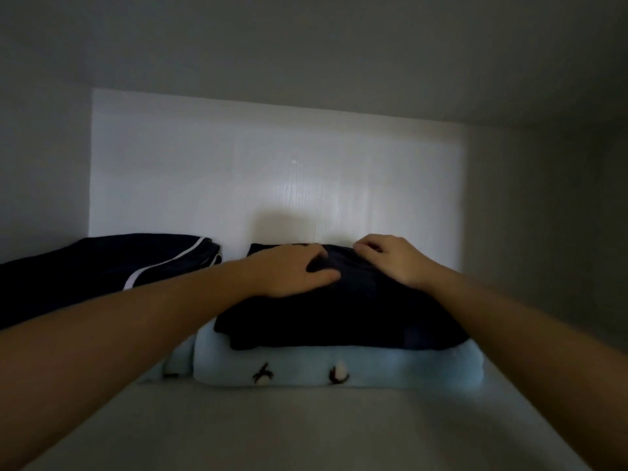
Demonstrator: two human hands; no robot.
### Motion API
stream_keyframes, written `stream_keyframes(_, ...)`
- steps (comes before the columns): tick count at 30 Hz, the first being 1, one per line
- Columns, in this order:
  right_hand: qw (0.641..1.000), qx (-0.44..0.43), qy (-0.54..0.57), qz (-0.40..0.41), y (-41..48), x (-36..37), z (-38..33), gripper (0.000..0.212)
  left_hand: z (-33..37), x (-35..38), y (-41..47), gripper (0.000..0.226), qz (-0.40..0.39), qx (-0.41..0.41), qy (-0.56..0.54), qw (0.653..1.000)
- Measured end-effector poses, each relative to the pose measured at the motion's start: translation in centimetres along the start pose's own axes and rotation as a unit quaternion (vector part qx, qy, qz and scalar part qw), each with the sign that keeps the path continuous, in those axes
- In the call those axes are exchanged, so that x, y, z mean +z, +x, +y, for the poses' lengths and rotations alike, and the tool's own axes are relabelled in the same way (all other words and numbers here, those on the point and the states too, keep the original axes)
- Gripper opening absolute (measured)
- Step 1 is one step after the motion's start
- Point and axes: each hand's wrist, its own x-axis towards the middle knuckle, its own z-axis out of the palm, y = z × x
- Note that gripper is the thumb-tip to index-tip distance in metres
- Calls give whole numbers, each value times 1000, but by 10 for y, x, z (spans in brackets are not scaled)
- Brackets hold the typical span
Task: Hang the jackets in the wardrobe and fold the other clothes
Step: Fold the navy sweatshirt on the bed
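Two hands are recorded inside the wardrobe, both laid on the top piece of a two-piece stack on the shelf (306, 433)

- Item 1: dark folded garment (339, 314), set squarely on item 2, right of centre, its far edge near the white back panel (272, 164)
- Item 2: pale blue folded garment (356, 368), with small dark-and-white motifs along its front fold, laid directly on the shelf
- Item 3: striped dark garment (102, 270), folded and placed to the left, apart from the stack
- Left hand (292, 271): rested palm-down on item 1, fingers loosely bent and spread, thumb stretched toward the middle; nothing is seen to be clasped
- Right hand (390, 263): placed at the far edge of item 1, fingers curled with tips on the cloth; whether fabric is pinched cannot be told

Step judged: folded clothes are being stowed, and the top piece is being settled. Next move judged: both hands are to be lifted straight off, so that the fold is not dragged askew
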Motion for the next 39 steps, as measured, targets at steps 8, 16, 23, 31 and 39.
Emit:
stream_keyframes(8, 937, -137, -309, -88, -78, -13, 6, 97, -11, -5, -51, 79, 28, 118, 356, 927)
stream_keyframes(16, 909, -99, -405, 1, -86, 7, 30, 99, -28, 1, -56, 87, -117, 40, 216, 968)
stream_keyframes(23, 909, -10, -415, -26, -100, 17, 17, 103, -16, 18, -65, 84, -35, -11, 375, 926)
stream_keyframes(31, 940, -7, -338, -46, -193, -28, -36, 84, 55, -4, -112, 86, 9, 22, 343, 939)
stream_keyframes(39, 929, 13, -371, 9, -378, -113, -117, 76, 232, -28, -207, 64, 182, 157, 103, 965)
